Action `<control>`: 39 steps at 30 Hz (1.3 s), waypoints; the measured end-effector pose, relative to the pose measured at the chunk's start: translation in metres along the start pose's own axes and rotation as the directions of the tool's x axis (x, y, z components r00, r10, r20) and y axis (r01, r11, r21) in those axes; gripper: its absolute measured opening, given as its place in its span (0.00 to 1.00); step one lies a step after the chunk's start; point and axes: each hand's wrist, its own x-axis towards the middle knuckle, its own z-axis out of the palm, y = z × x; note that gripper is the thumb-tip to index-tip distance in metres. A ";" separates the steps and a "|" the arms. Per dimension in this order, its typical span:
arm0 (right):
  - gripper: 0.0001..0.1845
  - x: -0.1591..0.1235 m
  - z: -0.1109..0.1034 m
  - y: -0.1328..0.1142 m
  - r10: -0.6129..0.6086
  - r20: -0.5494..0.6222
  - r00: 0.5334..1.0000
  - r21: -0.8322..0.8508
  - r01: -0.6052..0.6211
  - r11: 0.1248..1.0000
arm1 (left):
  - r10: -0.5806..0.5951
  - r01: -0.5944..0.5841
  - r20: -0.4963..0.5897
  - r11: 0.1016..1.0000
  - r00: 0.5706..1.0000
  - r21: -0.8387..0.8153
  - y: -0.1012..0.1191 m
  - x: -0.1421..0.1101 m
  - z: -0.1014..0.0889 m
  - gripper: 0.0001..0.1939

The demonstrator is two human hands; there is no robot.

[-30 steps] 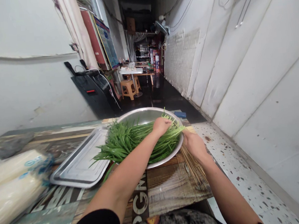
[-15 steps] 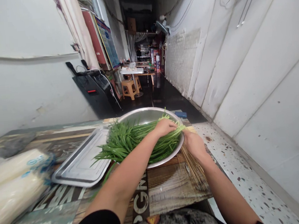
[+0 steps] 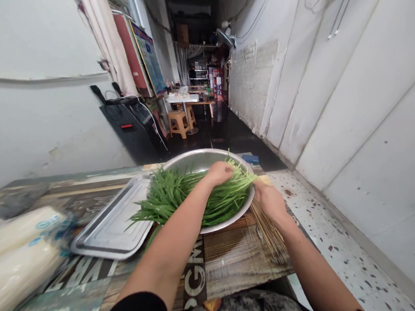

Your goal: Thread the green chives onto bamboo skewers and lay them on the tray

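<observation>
A heap of green garlic chives [image 3: 215, 201] lies in a round steel basin [image 3: 193, 161], leaves to the left and pale stem ends to the right. My left hand [image 3: 220, 172] is over the heap, its fingers curled closed on chives near their pale ends. At the basin's right rim my right hand [image 3: 269, 199] is closed, its fingertips at the outermost stem ends; its grip is partly hidden. Below my right hand, thin wooden skewers [image 3: 268, 232] are spread on the table [image 3: 238, 259].
Left of the basin lies a shallow metal tray [image 3: 115, 221], with leaves overhanging its edge. Plastic-wrapped pale packages [image 3: 24, 258] rest farther left. A small blue object [image 3: 250, 159] sits behind the basin. Beyond the table stand a black machine [image 3: 128, 126], stools [image 3: 178, 124] and a white-topped table [image 3: 182, 99].
My left hand has moved left along the stems, away from my right hand. My right hand has stayed nearly still at the rim.
</observation>
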 end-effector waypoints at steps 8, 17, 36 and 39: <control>0.23 0.000 0.001 0.001 0.002 -0.006 1.000 0.031 -0.002 1.000 | -0.010 0.014 0.058 0.998 0.998 -0.067 0.007 -0.005 0.008 0.22; 0.24 0.000 0.004 0.003 -0.020 -0.020 1.000 0.048 0.021 0.999 | -0.037 0.031 -0.050 0.992 0.998 -0.120 0.006 -0.004 0.010 0.16; 0.23 0.001 0.005 0.003 -0.013 -0.017 1.000 0.024 0.013 1.000 | -0.052 0.047 -0.058 0.995 0.997 -0.085 0.005 -0.003 0.010 0.15; 0.23 0.001 0.004 0.002 -0.012 -0.017 1.000 0.024 0.013 1.000 | -0.042 0.038 -0.051 0.997 0.998 -0.066 0.005 -0.002 0.010 0.15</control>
